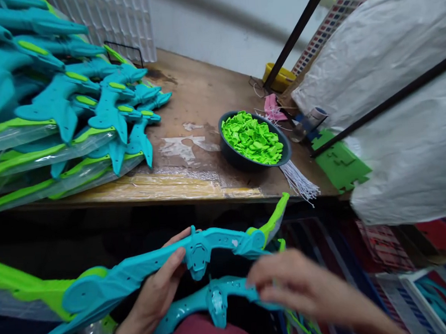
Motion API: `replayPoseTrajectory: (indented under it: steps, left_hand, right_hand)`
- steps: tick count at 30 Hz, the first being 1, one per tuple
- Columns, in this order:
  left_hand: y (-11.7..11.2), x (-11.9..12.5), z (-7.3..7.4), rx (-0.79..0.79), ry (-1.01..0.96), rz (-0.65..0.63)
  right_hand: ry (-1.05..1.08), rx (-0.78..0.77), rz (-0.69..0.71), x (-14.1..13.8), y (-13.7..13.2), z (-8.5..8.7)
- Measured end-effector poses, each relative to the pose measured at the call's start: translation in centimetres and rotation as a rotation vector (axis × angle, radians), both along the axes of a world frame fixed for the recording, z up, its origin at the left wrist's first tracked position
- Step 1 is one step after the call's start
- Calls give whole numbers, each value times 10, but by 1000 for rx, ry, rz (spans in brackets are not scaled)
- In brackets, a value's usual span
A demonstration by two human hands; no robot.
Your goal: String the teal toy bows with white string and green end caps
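My left hand (pixel 160 286) is closed around the grip area of a turquoise toy bow (pixel 138 265) with lime-green limbs, its thumb on the near side. This bow stretches across the view, its left limb reaching the picture's left edge. Below it lies a second toy bow (pixel 193 300) of the same turquoise, close to my body and partly hidden by my left hand. Close to that bow's right arm is my right hand (pixel 290 279), blurred by motion with fingers bent. Whether it touches the bow or pinches anything is not visible.
A dark bowl (pixel 230 154) full of small lime-green pieces stands on the wooden table (pixel 199 88). Bagged toy bows (pixel 63 96) are piled at left. White ties (pixel 297 180) overhang the table edge near a green foam mat piece (pixel 339 162). Dark poles and white sheeting (pixel 376 77) are at right.
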State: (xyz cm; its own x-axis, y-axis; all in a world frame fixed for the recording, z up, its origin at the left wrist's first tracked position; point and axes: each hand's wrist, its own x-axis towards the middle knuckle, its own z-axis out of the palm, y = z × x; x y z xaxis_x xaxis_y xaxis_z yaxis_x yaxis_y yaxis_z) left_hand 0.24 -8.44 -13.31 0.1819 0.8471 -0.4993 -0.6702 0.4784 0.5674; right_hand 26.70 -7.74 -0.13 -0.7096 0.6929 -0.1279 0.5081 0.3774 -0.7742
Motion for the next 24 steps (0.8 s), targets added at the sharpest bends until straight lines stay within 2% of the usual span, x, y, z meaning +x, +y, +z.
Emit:
replayPoseTrajectory:
  steps: [2, 4, 6, 8, 10, 14, 19, 22, 24]
  left_hand:
    - [-1, 3, 0, -31, 2, -29]
    - [-3, 7, 2, -49, 5, -55]
    - [-4, 8, 5, -60, 13, -64]
    - [-5, 8, 7, -70, 22, -64]
    - [-5, 8, 7, -86, 32, -57]
    - [-3, 6, 1, -121, 30, -41]
    - [0, 6, -7, -167, -50, -68]
    - [-1, 7, -9, -156, -82, -85]
    - [-2, 8, -9, -125, -69, -114]
  right_hand:
    - [-86, 307, -268, 13, 59, 21]
    - [-246, 528, -530, 22, 126, 25]
    - [-552, 608, -762, 27, 187, 17]
    - [-644, 612, -842, 26, 233, 3]
    - [-702, 579, -881, 22, 259, -9]
    - [-777, 506, -897, 23, 279, -23]
    - [-679, 545, -963, 40, 287, -23]
    - [-330, 735, -983, 36, 267, -15]
    - [-5, 774, -883, 20, 229, -11]
